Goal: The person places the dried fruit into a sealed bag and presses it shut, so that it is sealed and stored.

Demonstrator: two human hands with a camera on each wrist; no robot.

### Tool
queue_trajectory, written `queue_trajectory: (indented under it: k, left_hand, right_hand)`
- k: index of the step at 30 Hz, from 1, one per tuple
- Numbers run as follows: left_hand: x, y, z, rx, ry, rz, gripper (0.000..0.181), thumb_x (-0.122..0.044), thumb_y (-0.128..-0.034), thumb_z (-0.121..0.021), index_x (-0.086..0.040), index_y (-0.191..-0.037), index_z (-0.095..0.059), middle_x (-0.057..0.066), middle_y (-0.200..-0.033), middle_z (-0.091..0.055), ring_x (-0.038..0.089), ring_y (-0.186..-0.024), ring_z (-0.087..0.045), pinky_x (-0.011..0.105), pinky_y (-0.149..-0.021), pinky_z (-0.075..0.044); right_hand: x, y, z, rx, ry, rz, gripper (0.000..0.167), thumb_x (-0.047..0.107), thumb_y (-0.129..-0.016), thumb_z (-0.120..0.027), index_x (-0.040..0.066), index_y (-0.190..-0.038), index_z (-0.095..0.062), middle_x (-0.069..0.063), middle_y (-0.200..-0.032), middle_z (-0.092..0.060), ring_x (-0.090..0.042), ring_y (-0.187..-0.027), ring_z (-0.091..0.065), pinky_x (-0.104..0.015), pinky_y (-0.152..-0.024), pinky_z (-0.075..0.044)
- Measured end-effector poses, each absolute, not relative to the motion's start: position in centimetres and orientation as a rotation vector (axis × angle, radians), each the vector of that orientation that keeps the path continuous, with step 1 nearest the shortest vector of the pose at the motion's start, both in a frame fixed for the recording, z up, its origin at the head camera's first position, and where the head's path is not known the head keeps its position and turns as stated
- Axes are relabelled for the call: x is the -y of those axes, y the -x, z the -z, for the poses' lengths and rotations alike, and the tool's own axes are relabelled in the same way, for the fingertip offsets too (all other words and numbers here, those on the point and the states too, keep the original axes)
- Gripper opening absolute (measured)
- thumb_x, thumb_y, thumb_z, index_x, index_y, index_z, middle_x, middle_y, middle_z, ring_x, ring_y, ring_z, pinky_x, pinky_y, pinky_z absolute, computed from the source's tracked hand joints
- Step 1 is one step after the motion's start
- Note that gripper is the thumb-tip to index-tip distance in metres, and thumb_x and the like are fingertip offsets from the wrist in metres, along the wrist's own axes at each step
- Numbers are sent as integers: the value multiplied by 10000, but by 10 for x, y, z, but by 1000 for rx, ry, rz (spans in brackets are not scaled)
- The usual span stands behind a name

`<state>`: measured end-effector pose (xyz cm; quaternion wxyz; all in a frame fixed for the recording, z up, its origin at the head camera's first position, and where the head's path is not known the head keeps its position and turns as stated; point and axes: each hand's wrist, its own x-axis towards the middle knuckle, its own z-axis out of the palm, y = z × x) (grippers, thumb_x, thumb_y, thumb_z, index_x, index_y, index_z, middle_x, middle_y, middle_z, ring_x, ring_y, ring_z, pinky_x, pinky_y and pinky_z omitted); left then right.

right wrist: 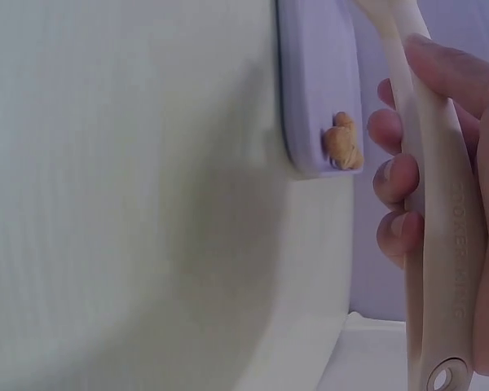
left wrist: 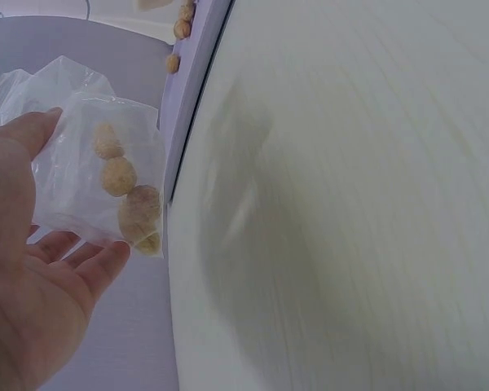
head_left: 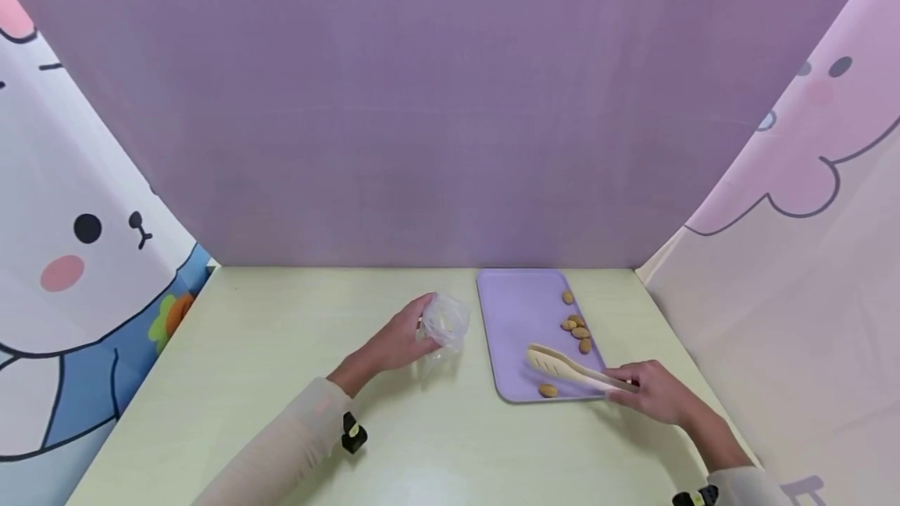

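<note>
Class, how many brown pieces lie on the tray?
6: on the tray, one brown piece near the far right corner, four along the right edge, one at the front. Tongs may hide others.

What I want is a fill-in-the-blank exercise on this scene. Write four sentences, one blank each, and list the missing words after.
1. The left hand holds a clear plastic ____.
2. The right hand grips a pair of ____.
3. In the head view, most of the brown nut-like pieces on the purple tray lie along its ____ long edge.
4. From side to side in the head view, the tray lies ____ the two hands.

Missing words: bag; tongs; right; between.
</note>
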<state>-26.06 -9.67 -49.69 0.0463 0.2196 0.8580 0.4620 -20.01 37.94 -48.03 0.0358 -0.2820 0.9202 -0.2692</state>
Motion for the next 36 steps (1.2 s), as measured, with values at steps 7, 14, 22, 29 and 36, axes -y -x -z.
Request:
queue_trajectory:
  k: [7, 14, 22, 29, 36]
  left_hand:
    - [98, 263, 497, -2618, -682, -1425, 862, -196, -904, -754, -53, -1599, -264, 162, -1536, -451, 315, -1346, -532, 472, -1085, -499]
    - [99, 261, 498, -2624, -667, -1420, 860, -217, -904, -758, -60, -1597, -274, 153, -1536, -458, 310, -1344, -533, 485, -1084, -496]
    - [99, 260, 496, -2632, -660, -1398, 869, -210, -907, -755, -64, -1604, -257, 156, -1544, -450, 319, -1350, -527, 489, -1091, -490]
    - [99, 260, 497, -2626, -673, -1402, 865, -201, -907, -753, -58, -1602, -258, 164, -1541, -449, 320, -1344, -533, 480, -1086, -496]
    - [100, 261, 497, -2628, -668, -1410, 858, -179, -902, -750, -72, -1601, -265, 147, -1527, -465, 310, -1332, -538, 490, -1079, -498]
  right_hand:
    - [-383, 194, 491, -2792, 916, 883, 312, 166, -901, -753, -32, -1143, -747, 98, -816, -690, 78, -571, -439, -192, -480, -423]
    - [-384, 193, 498, -2796, 929, 858, 309, 178, -900, -757, -26, -1132, -755, 47, -878, -733, 84, -610, -467, -188, -514, -440]
    - [-383, 191, 501, -2743, 962, 891, 295, 162, -908, -746, -18, -1141, -755, 46, -876, -737, 86, -614, -492, -194, -508, -457]
    - [-381, 191, 500, -2745, 1012, 879, 293, 157, -912, -742, -29, -1137, -754, 98, -835, -712, 93, -619, -484, -186, -509, -449]
    - [-378, 194, 497, -2841, 1058, 813, 294, 166, -899, -754, -19, -1128, -759, 122, -795, -681, 101, -586, -431, -168, -492, -412]
